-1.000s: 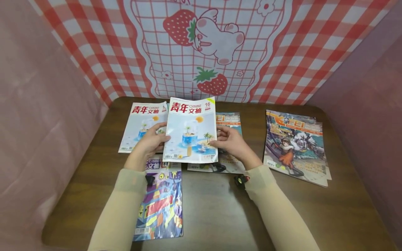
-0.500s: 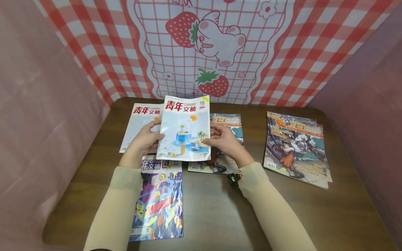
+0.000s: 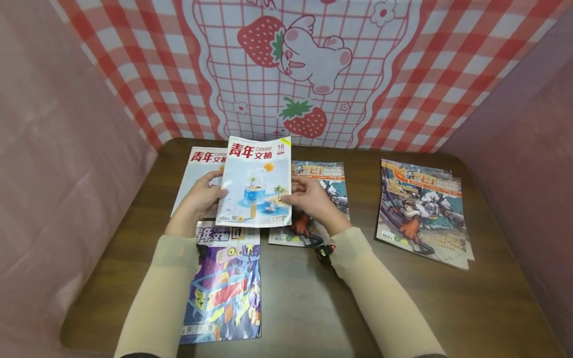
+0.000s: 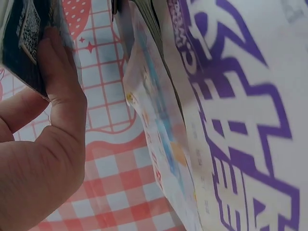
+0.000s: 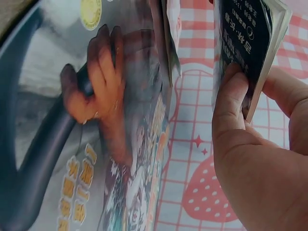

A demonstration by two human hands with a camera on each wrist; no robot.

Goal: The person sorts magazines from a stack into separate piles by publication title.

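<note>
Both hands hold one pale-blue and white magazine [image 3: 255, 184] with red Chinese characters and an island picture on its cover. My left hand [image 3: 201, 196] pinches its left edge, my right hand [image 3: 313, 200] its right edge. In the wrist views the magazine hangs in the air, its dark back cover [image 5: 240, 38] between thumb and fingers. Behind the left hand lies a matching white magazine [image 3: 190, 174], partly covered in the head view. Below sits a purple, colourful magazine [image 3: 224, 293]. A comic-style magazine [image 3: 286, 236] with an orange title lies under the right hand.
Two or more overlapping comic-style magazines [image 3: 421, 214] lie on the right of the brown wooden table [image 3: 304, 298]. A red-and-white checked cloth [image 3: 403, 99] with strawberries hangs behind the table. Pinkish cloth walls [image 3: 58, 149] stand on both sides.
Both hands have carried the held magazine leftward, so it now overlaps more of the white magazine at the back left. More of the middle comic-style magazine shows.
</note>
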